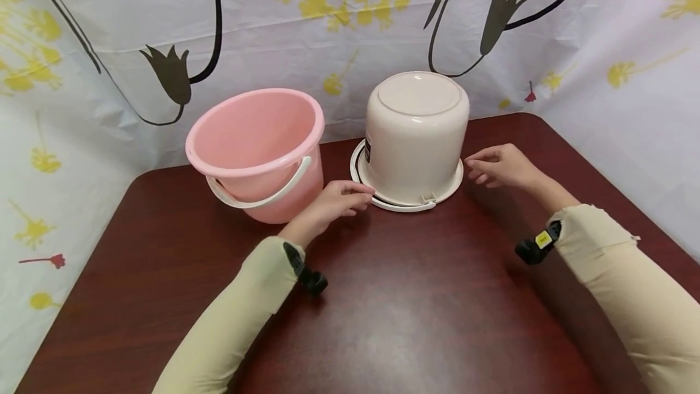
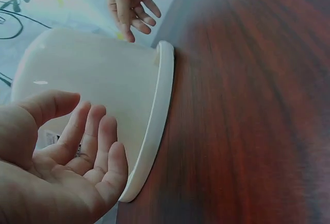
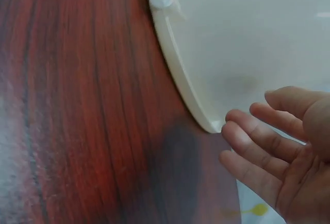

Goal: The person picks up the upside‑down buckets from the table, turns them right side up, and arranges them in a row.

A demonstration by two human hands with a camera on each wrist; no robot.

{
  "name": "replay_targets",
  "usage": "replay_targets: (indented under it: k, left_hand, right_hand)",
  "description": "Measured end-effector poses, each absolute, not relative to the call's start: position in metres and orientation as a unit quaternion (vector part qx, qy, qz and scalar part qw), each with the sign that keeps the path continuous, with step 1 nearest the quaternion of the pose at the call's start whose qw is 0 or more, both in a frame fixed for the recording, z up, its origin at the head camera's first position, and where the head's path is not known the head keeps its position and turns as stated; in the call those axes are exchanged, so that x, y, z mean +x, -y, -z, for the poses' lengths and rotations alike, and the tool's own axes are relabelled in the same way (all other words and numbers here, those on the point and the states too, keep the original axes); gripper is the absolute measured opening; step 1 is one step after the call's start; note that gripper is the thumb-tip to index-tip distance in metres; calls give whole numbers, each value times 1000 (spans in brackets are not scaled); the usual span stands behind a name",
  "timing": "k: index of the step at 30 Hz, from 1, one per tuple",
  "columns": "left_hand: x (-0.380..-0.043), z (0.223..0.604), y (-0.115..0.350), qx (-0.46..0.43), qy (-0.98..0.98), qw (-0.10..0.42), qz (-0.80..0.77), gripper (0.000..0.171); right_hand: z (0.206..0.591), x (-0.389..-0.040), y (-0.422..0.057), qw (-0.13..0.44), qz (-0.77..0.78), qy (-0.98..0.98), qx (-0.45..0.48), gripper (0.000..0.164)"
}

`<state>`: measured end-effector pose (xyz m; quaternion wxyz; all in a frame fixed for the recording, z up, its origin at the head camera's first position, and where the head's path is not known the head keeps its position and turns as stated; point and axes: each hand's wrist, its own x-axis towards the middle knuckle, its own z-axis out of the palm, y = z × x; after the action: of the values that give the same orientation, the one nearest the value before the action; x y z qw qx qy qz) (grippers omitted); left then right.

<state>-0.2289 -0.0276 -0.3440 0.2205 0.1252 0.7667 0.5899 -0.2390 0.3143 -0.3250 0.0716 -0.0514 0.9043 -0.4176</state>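
A cream bucket (image 1: pixel 417 145) stands upside down toward the back of the table, its base facing up and its rim on the wood. Its white handle (image 1: pixel 401 207) lies low around the front of the rim. My left hand (image 1: pixel 341 200) is at the bucket's left front, fingertips right at the rim, fingers loosely bent with nothing in them. On the other side my right hand (image 1: pixel 502 166) hovers close to the rim, its relaxed fingers (image 3: pixel 263 139) apart and holding nothing. The left wrist view shows both hands beside the bucket wall (image 2: pixel 98 69).
Left of the cream bucket, a pink bucket (image 1: pixel 262 166) leans with its mouth up and its white handle hanging in front, near my left forearm. Both stand on a dark red-brown table (image 1: pixel 394 315). A flower-patterned cloth (image 1: pixel 350 47) hangs behind and at the sides.
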Motion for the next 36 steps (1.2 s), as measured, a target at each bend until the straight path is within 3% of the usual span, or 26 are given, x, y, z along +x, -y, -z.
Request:
replay_targets:
  k: [15,28,36]
  left_hand:
    - [-274,372,1,318,-884,47,-338,20]
    - [-268,352,-11,352,-912,117,-174,23]
    - [-287,371,-12,378,-904,109,-166,17]
  right_hand:
    - [341,-276,-313,77,438,-896,13,39]
    - [350,-296,-310,115,436,-892,46,36]
    - [351,-301,-308,124,411,-902,39,35]
